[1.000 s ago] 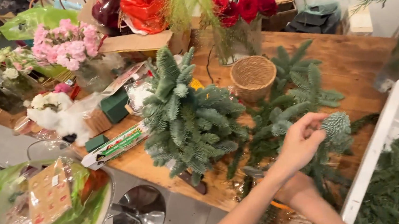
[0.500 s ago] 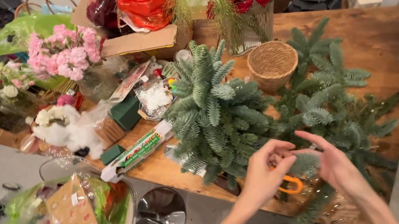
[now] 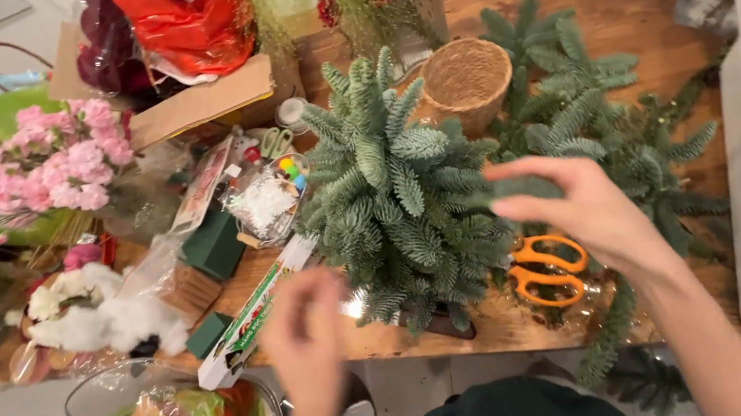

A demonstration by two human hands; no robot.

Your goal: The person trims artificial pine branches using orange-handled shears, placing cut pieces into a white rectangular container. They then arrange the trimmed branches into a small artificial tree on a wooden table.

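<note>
Both hands hover empty over the wooden table, the left hand blurred with fingers loosely curled, the right hand spread wide beside the already dense fir arrangement, orange scissors and loose fir sprigs lying unused nearby.

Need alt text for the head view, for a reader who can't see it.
Two bare hands, left and right, hover open beside a bushy blue-green fir arrangement on a cluttered wooden table. Orange-handled scissors lie under the right hand; a round woven basket stands behind.
</note>
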